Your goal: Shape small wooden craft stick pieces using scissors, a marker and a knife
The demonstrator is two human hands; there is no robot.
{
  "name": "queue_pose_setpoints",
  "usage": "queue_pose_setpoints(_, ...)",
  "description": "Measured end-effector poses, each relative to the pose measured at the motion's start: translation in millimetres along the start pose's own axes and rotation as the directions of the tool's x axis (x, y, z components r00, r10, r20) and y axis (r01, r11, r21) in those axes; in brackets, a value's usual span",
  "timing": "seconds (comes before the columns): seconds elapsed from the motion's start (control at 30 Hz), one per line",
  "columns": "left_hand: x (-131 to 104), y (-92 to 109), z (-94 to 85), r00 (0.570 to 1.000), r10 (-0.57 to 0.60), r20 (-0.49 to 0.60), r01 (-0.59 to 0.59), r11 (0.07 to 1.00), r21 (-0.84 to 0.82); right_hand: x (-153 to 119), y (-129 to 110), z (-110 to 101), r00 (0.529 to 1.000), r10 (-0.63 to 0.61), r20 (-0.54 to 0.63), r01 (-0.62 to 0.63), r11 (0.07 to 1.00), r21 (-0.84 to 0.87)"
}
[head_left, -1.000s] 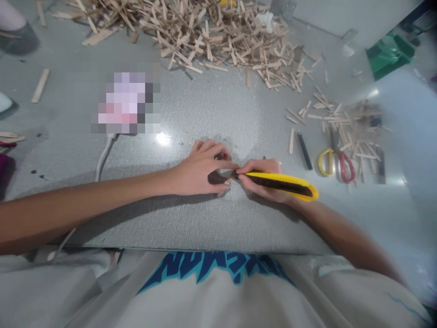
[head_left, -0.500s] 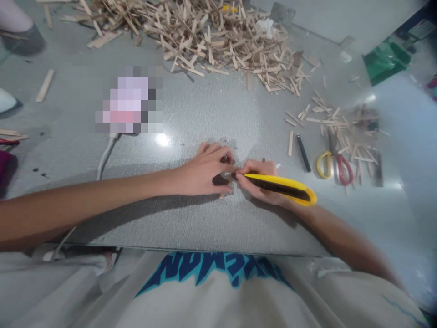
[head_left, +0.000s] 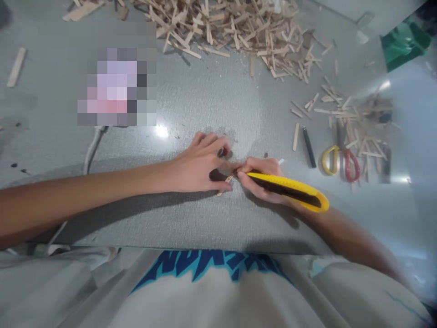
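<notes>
My right hand [head_left: 260, 176] is closed like a pen grip around a yellow and black utility knife [head_left: 290, 188], whose tail points to the lower right. Its tip end is at my left fingertips, and the blade itself is too small to make out. My left hand [head_left: 201, 166] rests on the table, thumb and index finger pinching a small piece of wooden craft stick [head_left: 221, 192] against the surface. The other left fingers are curled above it. Most of that piece is hidden under the fingers.
A big heap of wooden sticks [head_left: 235, 27] covers the back of the grey table [head_left: 191, 218]. To the right lie scissors [head_left: 341, 159], a dark pen-like tool [head_left: 309, 146] and more sticks [head_left: 362, 118]. A blurred-out device [head_left: 112, 86] with a white cable [head_left: 90, 155] sits left.
The view has shifted slightly, so the heap and device appear higher. My hands stay together; the knife's tail has swung a little downward, and more of the stick shows by my left thumb.
</notes>
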State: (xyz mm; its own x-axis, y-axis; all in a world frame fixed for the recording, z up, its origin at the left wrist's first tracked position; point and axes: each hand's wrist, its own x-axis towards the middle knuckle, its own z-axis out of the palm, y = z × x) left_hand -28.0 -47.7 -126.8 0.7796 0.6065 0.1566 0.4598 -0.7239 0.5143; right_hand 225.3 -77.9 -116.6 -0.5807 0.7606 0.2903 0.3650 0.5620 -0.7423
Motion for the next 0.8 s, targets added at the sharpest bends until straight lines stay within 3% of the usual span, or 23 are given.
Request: queue_pose_setpoints(0.8, -0.4, -0.7, 1.9, 1.000, 0.030, -0.008, -0.030, 0.999, 0.041, -1.6, 1.2, -0.6, 1.000, 0.004, 0.020, -0.004, 1.000, 0.029)
